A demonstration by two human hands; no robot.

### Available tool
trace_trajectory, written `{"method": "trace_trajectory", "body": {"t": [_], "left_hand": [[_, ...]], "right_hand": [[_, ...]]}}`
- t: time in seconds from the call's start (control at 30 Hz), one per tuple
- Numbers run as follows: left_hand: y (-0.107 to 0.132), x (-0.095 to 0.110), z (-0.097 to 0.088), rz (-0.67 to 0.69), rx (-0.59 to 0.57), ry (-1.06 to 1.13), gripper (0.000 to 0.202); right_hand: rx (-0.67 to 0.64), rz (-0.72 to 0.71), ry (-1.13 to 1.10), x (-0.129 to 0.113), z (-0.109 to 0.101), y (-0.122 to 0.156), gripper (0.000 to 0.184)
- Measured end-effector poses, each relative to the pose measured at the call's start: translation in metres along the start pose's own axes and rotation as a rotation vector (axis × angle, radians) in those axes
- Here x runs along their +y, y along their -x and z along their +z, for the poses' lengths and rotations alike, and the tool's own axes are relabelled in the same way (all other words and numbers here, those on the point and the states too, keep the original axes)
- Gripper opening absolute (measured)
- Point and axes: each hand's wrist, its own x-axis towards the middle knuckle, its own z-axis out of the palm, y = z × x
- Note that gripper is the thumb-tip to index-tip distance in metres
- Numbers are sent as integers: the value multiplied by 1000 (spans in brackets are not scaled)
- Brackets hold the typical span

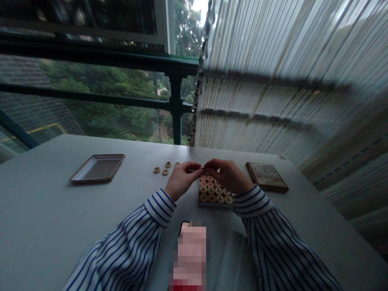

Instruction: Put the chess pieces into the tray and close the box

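A shallow box [202,204] packed with round wooden game discs [212,194] marked in red and dark characters lies on the white table [45,210]. My left hand [182,180] and my right hand [227,176] meet just above the box's far edge. Both are closed in a pinch on something thin between them that I cannot make out. Three loose discs [165,167] lie on the table just left of my left hand. Both arms wear blue-striped white sleeves.
An empty box lid or tray [97,167] lies at the left. A flat patterned box [266,176] lies to the right of my hands. A dark phone edge [182,226] shows near me. Window railing and striped blinds [287,81] stand behind the table.
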Motion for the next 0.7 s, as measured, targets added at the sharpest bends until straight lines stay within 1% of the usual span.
{"method": "trace_trajectory", "body": {"t": [0.13,0.33,0.53,0.7], "left_hand": [[1,3,1,-19,9,11,32],[2,7,2,-74,40,96,30],[2,5,3,-104,28,186,28],[2,7,4,-128,17,214,28]], "right_hand": [[-3,-30,-12,0,1,0,17],[-26,-77,12,-1,1,1,20],[15,-112,112,3,5,0,21],[25,-147,196,4,6,0,20]]}}
